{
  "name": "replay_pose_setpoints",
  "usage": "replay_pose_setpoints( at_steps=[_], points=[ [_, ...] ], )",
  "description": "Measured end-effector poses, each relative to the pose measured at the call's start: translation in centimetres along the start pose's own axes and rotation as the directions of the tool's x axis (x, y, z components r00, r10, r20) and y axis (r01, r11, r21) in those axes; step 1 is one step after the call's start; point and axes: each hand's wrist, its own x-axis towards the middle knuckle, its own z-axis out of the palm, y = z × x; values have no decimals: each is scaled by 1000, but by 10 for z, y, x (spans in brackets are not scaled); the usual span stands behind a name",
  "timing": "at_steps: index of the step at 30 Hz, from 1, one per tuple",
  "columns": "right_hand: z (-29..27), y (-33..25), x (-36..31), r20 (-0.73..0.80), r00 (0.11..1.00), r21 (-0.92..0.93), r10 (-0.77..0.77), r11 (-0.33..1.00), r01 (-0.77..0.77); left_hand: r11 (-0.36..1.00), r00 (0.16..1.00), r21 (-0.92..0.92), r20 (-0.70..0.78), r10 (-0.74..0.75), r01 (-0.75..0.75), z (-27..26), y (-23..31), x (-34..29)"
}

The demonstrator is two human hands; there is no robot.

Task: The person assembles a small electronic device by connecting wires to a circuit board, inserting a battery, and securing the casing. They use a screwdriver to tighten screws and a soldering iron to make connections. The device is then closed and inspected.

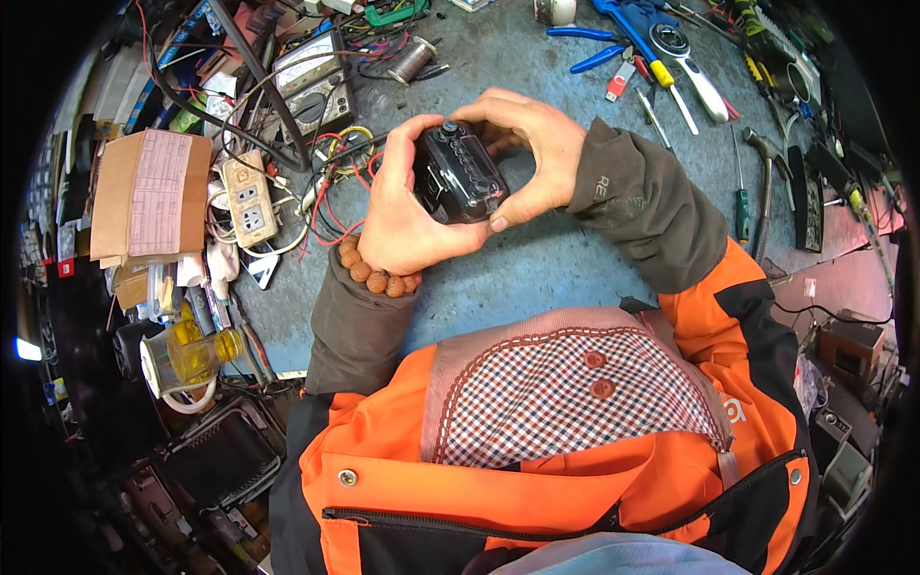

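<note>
Over the middle of the blue-grey bench, a black plastic device [463, 172] with rounded ends and a row of small buttons or knobs along its upper face is held between both hands. My left hand [407, 216] is closed around its left side and near end, palm below it; a brown beaded bracelet circles that wrist. My right hand [537, 144] grips it from the far end and the right, with the thumb at its near right corner. Fingers hide part of its sides. Red and black wires [331, 206] lie just left of my left hand.
Left are an analog multimeter [331, 96], a solder spool [413, 59], a power strip [248, 201] and a cardboard box [151, 196]. Far right lie blue-handled pliers [596, 57], a red USB stick [620, 82], a white magnifier [705, 91], a green-handled screwdriver [742, 216] and a hammer [764, 182].
</note>
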Motion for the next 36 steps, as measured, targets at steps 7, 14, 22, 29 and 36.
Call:
replay_pose_setpoints(
  at_steps=[7, 14, 22, 29, 36],
  points=[
    [2, 5, 0, -23, 999, 12, -32, 999, 32, 1000, 1000, -19, 20, -2, 2, -1, 0, 1],
    [0, 3, 0, -8, 999, -4, -44, 999, 44, 998, 999, 66, -23, -22, 24, 1, 3, -1],
    [-15, 0, -2, 110, 994, 10, 22, 1000, -23, 969, 996, 237, -26, 81, -72, 6, 14, -3],
    [-31, -1, -7, -178, 963, 166, 204, 970, -175, 860, 974, 456, 102, 203, -227, 6, 25, -4],
    [-23, -26, -11, -205, 960, 241, 191, 961, -139, 834, 921, 391, 189, 341, -389, 6, 22, -5]
  ],
)
